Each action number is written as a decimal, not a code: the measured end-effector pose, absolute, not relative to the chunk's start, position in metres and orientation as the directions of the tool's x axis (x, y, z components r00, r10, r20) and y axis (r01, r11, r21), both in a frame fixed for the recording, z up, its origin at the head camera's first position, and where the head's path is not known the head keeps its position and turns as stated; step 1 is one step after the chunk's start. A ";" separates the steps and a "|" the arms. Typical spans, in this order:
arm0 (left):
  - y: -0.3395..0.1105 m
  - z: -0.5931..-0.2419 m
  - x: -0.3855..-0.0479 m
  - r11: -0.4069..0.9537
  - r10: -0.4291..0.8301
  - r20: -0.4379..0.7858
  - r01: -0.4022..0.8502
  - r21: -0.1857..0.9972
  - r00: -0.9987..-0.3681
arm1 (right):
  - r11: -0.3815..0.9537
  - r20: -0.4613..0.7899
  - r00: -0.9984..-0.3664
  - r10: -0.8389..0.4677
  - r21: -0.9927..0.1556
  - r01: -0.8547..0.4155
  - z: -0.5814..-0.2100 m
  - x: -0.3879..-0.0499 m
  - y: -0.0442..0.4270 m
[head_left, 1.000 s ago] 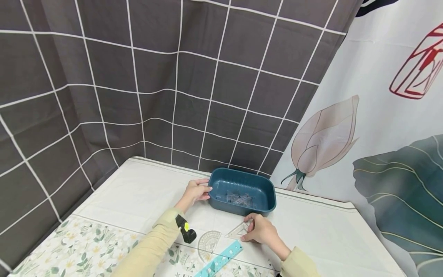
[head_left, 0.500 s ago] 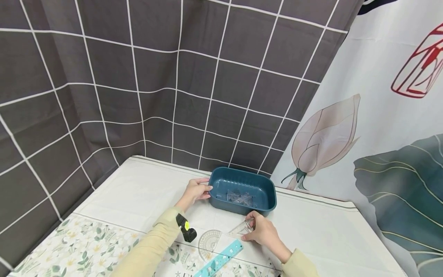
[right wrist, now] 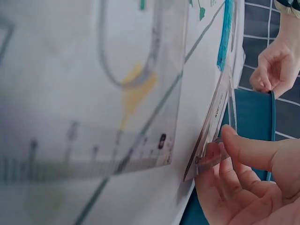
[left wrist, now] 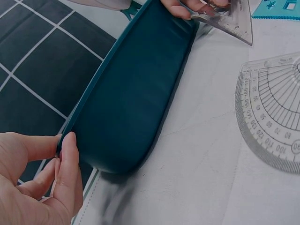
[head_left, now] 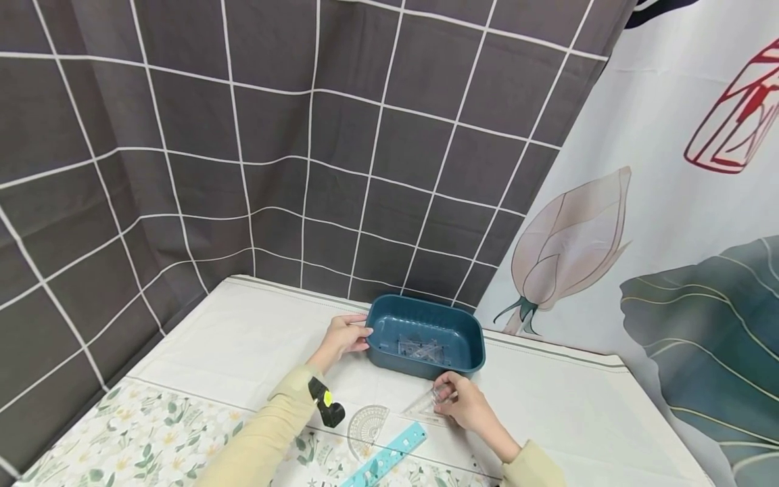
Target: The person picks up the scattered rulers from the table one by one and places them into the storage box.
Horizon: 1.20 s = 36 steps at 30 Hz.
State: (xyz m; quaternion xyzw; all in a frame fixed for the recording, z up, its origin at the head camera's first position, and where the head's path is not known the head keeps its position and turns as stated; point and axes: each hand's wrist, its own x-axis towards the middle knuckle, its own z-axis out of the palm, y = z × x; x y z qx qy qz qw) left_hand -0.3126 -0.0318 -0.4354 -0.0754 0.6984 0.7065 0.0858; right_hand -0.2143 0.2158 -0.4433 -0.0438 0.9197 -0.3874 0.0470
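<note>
A transparent set square (head_left: 418,407) is pinched between the thumb and fingers of a person's right hand (head_left: 467,406), just in front of the near side of a dark blue bin (head_left: 420,312); whether its edge touches the cloth is hard to tell. At the bin's left end, the left hand (head_left: 342,336) pinches the rim between thumb and fingers, a black wrist camera (head_left: 328,408) strapped above the sleeve cuff. Inside the bin, clear pieces (head_left: 422,349) lie jumbled on the floor. In front of the bin, a clear protractor (head_left: 367,426) lies near a turquoise ruler (head_left: 389,456), both flat on the white and floral tablecloth (head_left: 262,325) beneath the bin. Behind it hangs a dark grey curtain (head_left: 274,128) with a white grid.
</note>
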 end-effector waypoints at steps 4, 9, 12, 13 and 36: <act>-0.032 -0.435 -0.312 -0.006 0.015 -0.228 -0.228 0.974 -0.974 | 0.681 -0.011 -0.993 -0.117 -0.729 -0.072 -0.445 -0.214 0.216; -0.031 -0.435 -0.313 -0.005 0.011 -0.224 -0.224 0.975 -0.975 | 0.668 0.044 -0.990 -0.135 -0.733 -0.124 -0.444 -0.210 0.218; -0.031 -0.436 -0.313 -0.004 0.008 -0.225 -0.225 0.974 -0.974 | 0.663 0.067 -0.986 -0.154 -0.733 -0.153 -0.442 -0.208 0.219; -0.031 -0.436 -0.313 -0.004 0.009 -0.224 -0.224 0.975 -0.975 | 0.663 0.070 -0.985 -0.159 -0.732 -0.159 -0.442 -0.208 0.219; -0.032 -0.435 -0.311 0.014 -0.003 -0.215 -0.215 0.976 -0.977 | 0.657 0.302 -0.923 -0.237 -0.650 -0.382 -0.409 -0.214 0.222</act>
